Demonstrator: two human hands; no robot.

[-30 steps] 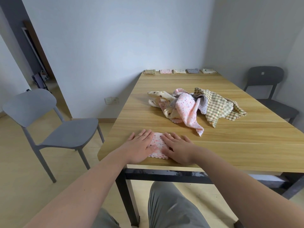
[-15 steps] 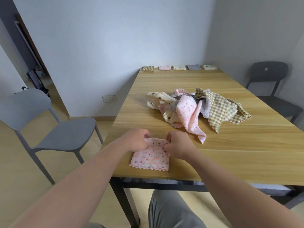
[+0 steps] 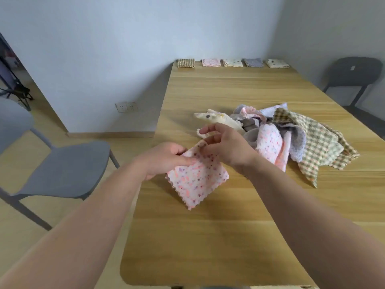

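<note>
Folding looks finished on the pink flowered cloth point(image 3: 198, 180), which hangs at the frame's centre just above the table point(image 3: 208, 247). The left hand point(image 3: 164, 159) grips its left edge, thumb on top; the right hand point(image 3: 227, 147) pinches the upper corner. Next, I judge, it must reach the row of folded cloths point(image 3: 232, 63) at top centre without springing open. A loose pile point(image 3: 291, 138) lies centre right. No box or basket shows.

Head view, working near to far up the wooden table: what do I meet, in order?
Small pink flower-print cloth, pinched by the left hand and right hand → loose heap of unfolded mixed cloths → row of five folded cloths at the far edge.
</note>
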